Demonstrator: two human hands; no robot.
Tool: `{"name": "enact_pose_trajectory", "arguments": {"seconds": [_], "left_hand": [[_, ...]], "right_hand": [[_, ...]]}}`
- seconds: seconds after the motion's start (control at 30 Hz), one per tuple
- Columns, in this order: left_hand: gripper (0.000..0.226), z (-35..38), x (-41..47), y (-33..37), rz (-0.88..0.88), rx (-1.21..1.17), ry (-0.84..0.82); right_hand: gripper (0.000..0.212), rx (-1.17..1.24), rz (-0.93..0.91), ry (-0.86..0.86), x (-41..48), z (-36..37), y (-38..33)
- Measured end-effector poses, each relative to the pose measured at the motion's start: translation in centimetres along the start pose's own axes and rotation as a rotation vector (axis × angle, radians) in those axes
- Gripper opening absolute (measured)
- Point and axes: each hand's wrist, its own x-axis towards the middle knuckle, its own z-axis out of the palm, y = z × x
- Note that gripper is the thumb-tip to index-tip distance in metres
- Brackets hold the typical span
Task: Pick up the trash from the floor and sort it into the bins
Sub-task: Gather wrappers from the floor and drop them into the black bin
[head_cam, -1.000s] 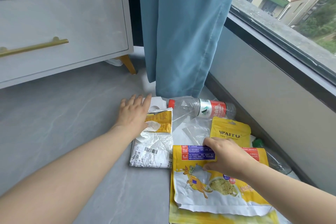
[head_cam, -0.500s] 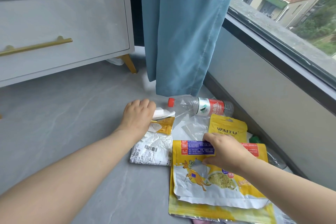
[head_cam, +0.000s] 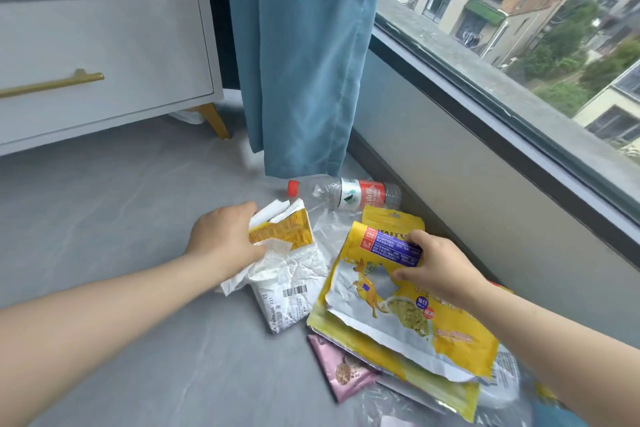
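Glossy foil pouch [head_cam: 398,315], clear plastic bottle [head_cam: 343,196], crumpled white paper [head_cam: 294,274], matt blue cloth curtain [head_cam: 301,55].

A crumpled yellow-and-white wrapper [head_cam: 280,230] sits in the left grip [head_cam: 221,239], above a creased white barcode bag [head_cam: 294,284]. A clear red-capped bottle [head_cam: 343,196] lies sideways behind. The right grip [head_cam: 440,270] pinches a big yellow kangaroo pouch [head_cam: 398,322] overlapping 1 pink sachet [head_cam: 341,369], perhaps foil.
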Motion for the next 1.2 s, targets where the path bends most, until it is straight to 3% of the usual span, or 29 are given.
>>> {"name": "enact_pose_trajectory", "arguments": {"seconds": [0.4, 0.53, 0.63, 0.9, 1.07, 1.2], "left_hand": [[0.037, 0.1, -3.0, 0.2, 0.035, 0.004, -0.080], [0.035, 0.1, -2.8, -0.1, 0.024, 0.015, -0.088], [0.032, 0.2, -2.7, -0.6, 0.009, 0.006, -0.094], [0.030, 0.0, -2.4, -0.5, 0.007, 0.028, -0.104], [0.028, -1.4, -2.7, -0.2, 0.018, 0.024, -0.079], [0.029, -3.6, -3.2, 0.3, 0.011, -0.013, -0.024]], "right_hand": [[0.047, 0.226, 0.331, 0.025, 1.0, 1.6, 1.2], [0.044, 0.256, 0.395, -0.051, 1.2, 2.1, 0.9], [0.042, 0.293, 0.392, 0.015, 1.3, 2.1, 0.6], [0.083, 0.388, 0.442, 0.111, 0.5, 1.4, -0.2], [0.042, 0.382, 0.285, 0.048, -0.5, -0.5, -0.4], [0.029, 0.325, 0.171, 0.053, -1.7, -3.7, -1.5]]}}
